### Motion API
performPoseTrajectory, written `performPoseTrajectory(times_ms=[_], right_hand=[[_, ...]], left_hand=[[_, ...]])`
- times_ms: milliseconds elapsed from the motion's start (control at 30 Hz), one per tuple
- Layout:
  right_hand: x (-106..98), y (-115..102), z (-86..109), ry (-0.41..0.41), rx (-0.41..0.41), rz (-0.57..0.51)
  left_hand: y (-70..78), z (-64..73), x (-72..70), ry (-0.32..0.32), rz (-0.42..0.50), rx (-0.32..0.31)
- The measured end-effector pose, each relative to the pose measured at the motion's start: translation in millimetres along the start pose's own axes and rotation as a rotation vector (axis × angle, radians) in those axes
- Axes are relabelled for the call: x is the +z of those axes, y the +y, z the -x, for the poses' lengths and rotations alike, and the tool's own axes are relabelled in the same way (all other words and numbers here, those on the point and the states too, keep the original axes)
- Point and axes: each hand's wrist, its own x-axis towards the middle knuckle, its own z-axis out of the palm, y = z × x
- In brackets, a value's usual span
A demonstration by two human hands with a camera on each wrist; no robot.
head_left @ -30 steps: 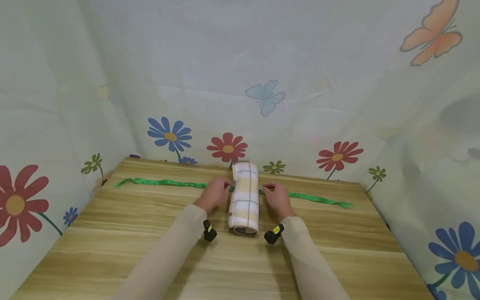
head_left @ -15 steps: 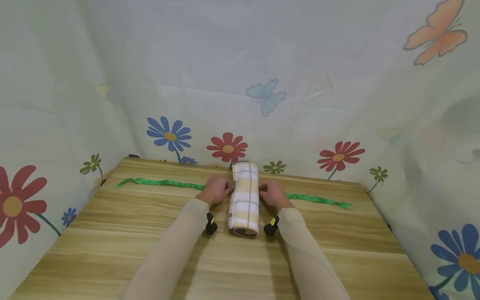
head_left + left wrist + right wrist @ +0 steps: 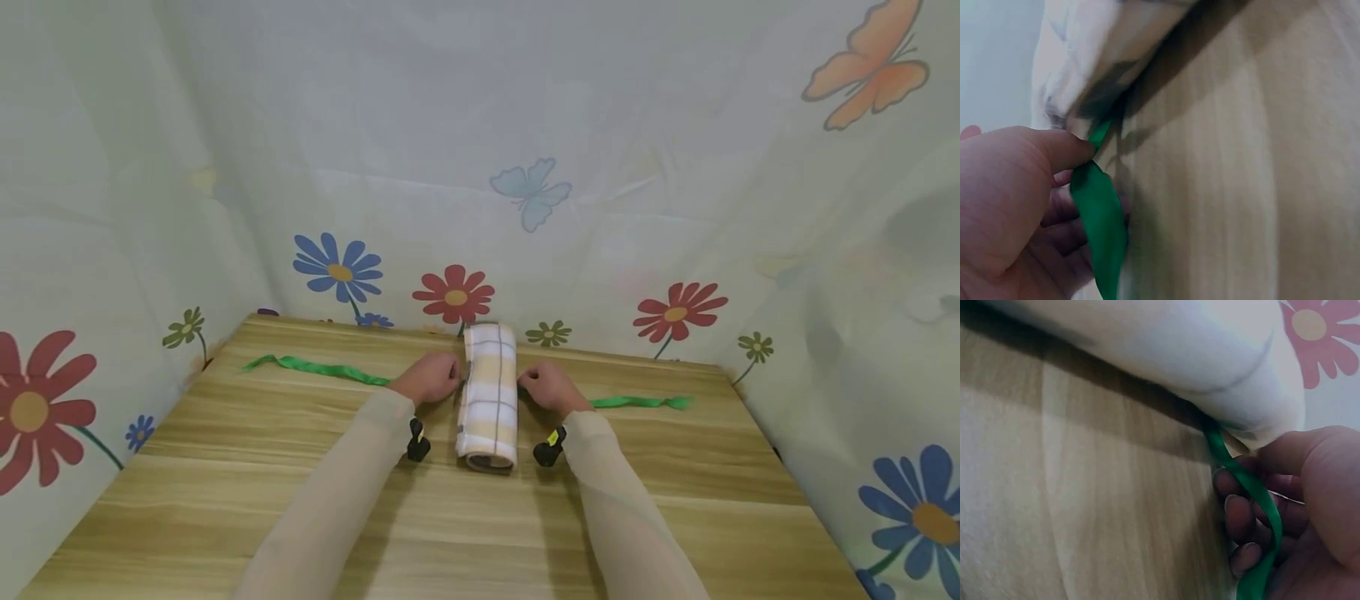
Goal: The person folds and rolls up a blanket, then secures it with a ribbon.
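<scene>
A rolled checked towel (image 3: 491, 396), white and beige with grey lines, lies lengthwise on the wooden table. A green ribbon (image 3: 322, 367) passes beneath it, its two ends stretching out left and right. On the towel's left side my left hand (image 3: 431, 377) pinches the ribbon between thumb and fingers, close to the roll, as the left wrist view shows. At the opposite side my right hand (image 3: 553, 387) holds the ribbon (image 3: 1260, 494) with curled fingers, right beside the towel. The stretch of ribbon under the roll is hidden.
The wooden table (image 3: 465, 533) ends at a white curtain (image 3: 420, 108) printed with flowers and butterflies, which also encloses both sides. The towel's far end reaches close to the back edge. Black wrist cameras (image 3: 550, 448) sit on both sleeves.
Both hands have closed in on the ribbon beside the towel. The ribbon's outer ends have been drawn slightly inward, and the right part has shifted. The towel stays in place.
</scene>
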Motion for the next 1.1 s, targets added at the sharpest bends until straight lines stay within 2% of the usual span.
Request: performPoseTrajectory(times_ms=[167,300,433,533,633,867,1100], right_hand=[[-5.1,-3.3,4.0,-0.069,0.105,-0.147],[-10.5,-3.9,7.4,-0.124,0.11,-0.157],[-14.7,-4.7,9.6,-0.144,0.099,-0.16],[-15.3,-5.2,10.1,-0.147,0.099,-0.166],[-14.0,-5.4,10.0,-0.149,0.096,-0.182],[-9.9,-8.7,19.9,-0.167,0.054,-0.239],[-4.0,-11.6,46.3,-0.167,0.024,-0.165]], left_hand=[[-3.6,-4.7,1.9,-0.063,0.14,-0.068],[-6.7,-7.2,4.7,-0.097,0.237,-0.112],[-6.9,-5.7,5.6,-0.128,0.42,-0.194],[-4.9,-4.0,6.0,-0.133,0.499,-0.197],[-2.4,-3.1,6.7,-0.118,0.501,-0.155],[0.3,4.6,10.4,-0.075,0.459,-0.105],[14.2,29.6,13.0,-0.111,0.425,-0.076]])
